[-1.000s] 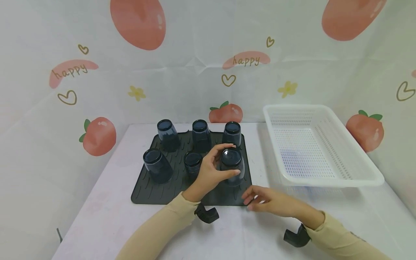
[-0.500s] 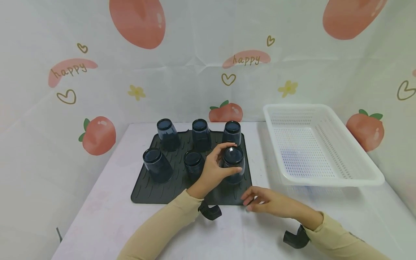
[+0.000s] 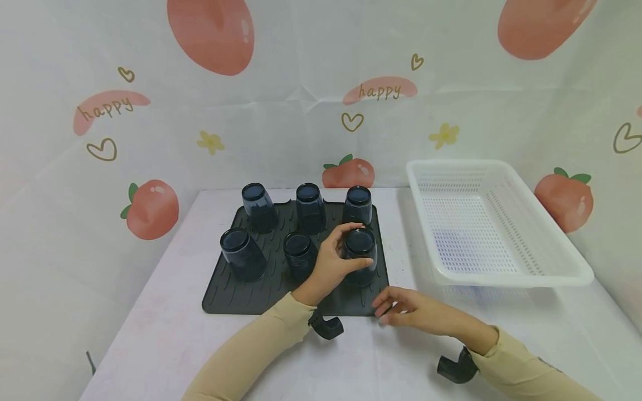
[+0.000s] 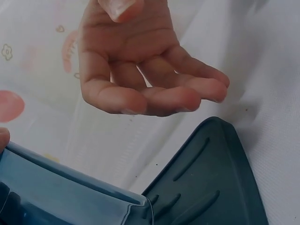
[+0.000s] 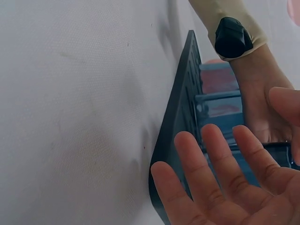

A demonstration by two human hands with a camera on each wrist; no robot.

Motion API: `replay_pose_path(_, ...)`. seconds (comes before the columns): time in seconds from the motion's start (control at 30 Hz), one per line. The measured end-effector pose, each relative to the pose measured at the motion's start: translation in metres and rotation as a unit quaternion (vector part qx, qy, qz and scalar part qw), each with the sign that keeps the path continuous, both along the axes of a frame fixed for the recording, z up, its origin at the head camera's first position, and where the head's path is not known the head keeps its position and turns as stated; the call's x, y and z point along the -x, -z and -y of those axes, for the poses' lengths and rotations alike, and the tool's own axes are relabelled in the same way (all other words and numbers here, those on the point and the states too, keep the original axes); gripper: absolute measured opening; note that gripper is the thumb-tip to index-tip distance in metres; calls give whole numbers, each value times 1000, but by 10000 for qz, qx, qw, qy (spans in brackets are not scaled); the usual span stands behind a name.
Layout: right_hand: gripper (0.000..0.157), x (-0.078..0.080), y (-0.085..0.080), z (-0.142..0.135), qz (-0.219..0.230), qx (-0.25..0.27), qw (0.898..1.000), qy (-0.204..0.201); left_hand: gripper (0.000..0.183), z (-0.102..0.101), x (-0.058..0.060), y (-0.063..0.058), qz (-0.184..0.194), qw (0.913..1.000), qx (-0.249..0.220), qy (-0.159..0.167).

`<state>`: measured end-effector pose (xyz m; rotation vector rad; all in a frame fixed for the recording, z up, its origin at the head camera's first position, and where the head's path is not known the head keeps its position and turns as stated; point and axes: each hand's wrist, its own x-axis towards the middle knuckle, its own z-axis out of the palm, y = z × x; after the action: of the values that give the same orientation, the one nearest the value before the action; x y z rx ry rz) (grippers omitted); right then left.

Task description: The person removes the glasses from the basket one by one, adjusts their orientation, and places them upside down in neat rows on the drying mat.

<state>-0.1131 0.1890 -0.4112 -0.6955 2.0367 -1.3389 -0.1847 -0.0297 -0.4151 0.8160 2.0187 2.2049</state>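
In the head view my left hand [image 3: 331, 259] grips an upside-down dark blue drinking glass [image 3: 362, 270] at the front right of a black ribbed drying mat [image 3: 230, 301]. Thumb and fingers reach around its sides near the raised base. That glass [image 4: 61, 192] fills the lower left of the left wrist view. Beside the mat's front right corner, my right hand [image 3: 418, 312] holds nothing; its fingers are loosely bent. The right wrist view shows its spread fingers [image 5: 220, 178]. Directly left of the gripped glass stands another glass [image 3: 299, 253], also upside down.
Several more upturned glasses stand on the mat, including one at back left [image 3: 259, 209], one at back right [image 3: 358, 203] and one at front left [image 3: 243, 256]. A white perforated plastic basket [image 3: 511, 280] sits right of the mat. A patterned cloth [image 3: 281, 128] hangs behind the table.
My left hand and the glass it grips have shifted slightly right; the glass rose a touch, then came slightly lower. My right hand has stayed in place.
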Motion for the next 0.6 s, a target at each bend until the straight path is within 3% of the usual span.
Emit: replay_pose_path(0.6, 30, -3, -2, -3, 111, -4, 9998, 166, 70, -2, 5, 6, -4, 9998, 136, -109)
